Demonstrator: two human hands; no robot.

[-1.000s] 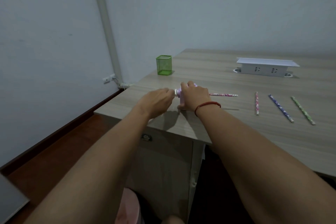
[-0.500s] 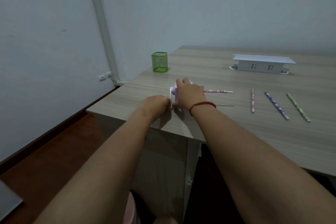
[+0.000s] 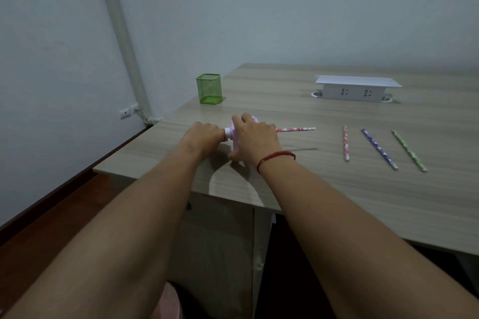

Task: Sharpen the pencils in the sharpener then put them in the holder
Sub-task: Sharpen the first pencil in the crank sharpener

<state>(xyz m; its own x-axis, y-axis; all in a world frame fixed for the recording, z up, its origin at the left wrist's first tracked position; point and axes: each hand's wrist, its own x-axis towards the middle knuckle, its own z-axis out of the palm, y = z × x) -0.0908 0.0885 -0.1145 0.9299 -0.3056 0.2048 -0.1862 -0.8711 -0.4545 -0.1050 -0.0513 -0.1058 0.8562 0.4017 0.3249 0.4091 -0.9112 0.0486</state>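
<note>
Wooden desk (image 3: 311, 189) against a grey wall: right hand (image 3: 255, 141) grips the sharpener (image 3: 234, 130) to steady it, with a pencil (image 3: 295, 129) inserted; left hand (image 3: 204, 137) curls round the crank (image 3: 227, 134), apparently to turn it. Green holder (image 3: 209, 88) stands beyond, with no pencils in it.

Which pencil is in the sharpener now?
The pink pencil jutting from the sharpener under the right hand; the second pink one, purple one and green one lie loose.

Bare desk (image 3: 259, 101) between sharpener (image 3: 234, 134), holder (image 3: 209, 88).
</note>
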